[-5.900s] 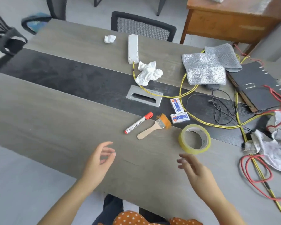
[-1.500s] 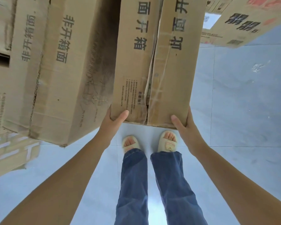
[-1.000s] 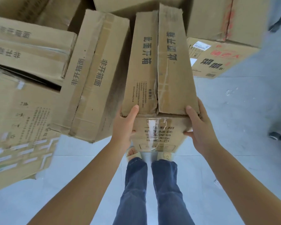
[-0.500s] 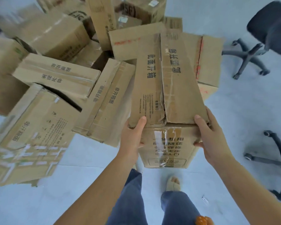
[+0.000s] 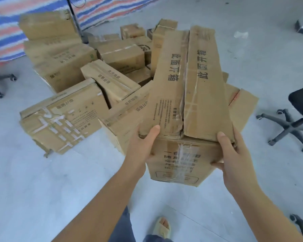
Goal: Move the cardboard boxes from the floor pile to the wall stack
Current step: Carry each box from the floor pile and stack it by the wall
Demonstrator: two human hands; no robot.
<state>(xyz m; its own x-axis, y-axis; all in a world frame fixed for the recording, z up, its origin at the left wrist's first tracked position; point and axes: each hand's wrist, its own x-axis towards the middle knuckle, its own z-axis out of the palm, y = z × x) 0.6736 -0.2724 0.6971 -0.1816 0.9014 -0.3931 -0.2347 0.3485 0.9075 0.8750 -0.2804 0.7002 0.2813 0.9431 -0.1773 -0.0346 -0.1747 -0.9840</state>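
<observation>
I hold a long cardboard box (image 5: 187,95) with printed characters and torn tape, lifted off the floor and pointing away from me. My left hand (image 5: 143,145) grips its near left corner and my right hand (image 5: 233,154) grips its near right corner, thumbs on top. Behind and to the left lies the floor pile of several cardboard boxes (image 5: 87,81), tumbled at different angles. No wall stack is in view.
Grey floor all around. A black office chair (image 5: 294,119) stands at the right, another chair base (image 5: 0,82) at the far left. A striped tarp (image 5: 5,27) hangs behind the pile, with a black stand pole (image 5: 73,16) in front of it. My sandalled foot (image 5: 162,227) is below.
The box has been lifted up off the pile and drawn toward me; my view has risen, so more of the pile, the tarp and the chairs now show.
</observation>
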